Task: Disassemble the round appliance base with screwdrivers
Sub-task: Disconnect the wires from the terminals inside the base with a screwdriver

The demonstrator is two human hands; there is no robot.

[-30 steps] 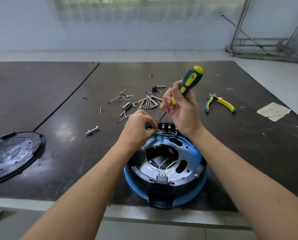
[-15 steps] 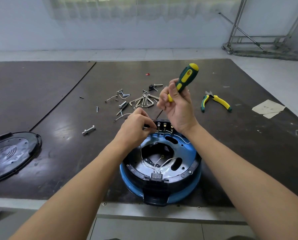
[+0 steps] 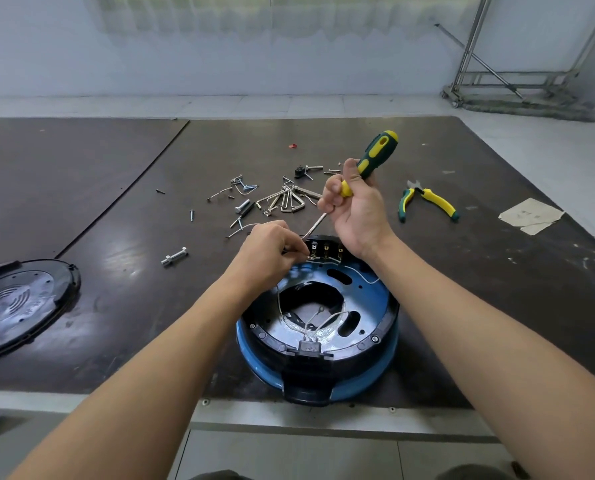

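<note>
The round blue and black appliance base (image 3: 382,327) lies open side up at the table's near edge, white wires crossing its middle. My right hand (image 3: 358,209) grips the green and yellow screwdriver (image 3: 375,154); its metal shaft slants down-left to the black terminal block (image 3: 327,249) at the base's far rim. My left hand (image 3: 271,249) pinches something small at that block, right beside the screwdriver tip. What it pinches is hidden by the fingers.
A black round cover (image 3: 15,306) lies at the left. Loose screws, hex keys (image 3: 285,200) and a bolt (image 3: 174,257) are scattered behind the base. Yellow-green pliers (image 3: 427,202) and a paper scrap (image 3: 531,216) lie to the right. A metal rack (image 3: 517,77) stands on the floor.
My right hand has lifted and tilted the screwdriver handle a little further right, showing more of the shaft. My left hand stays at the terminal block.
</note>
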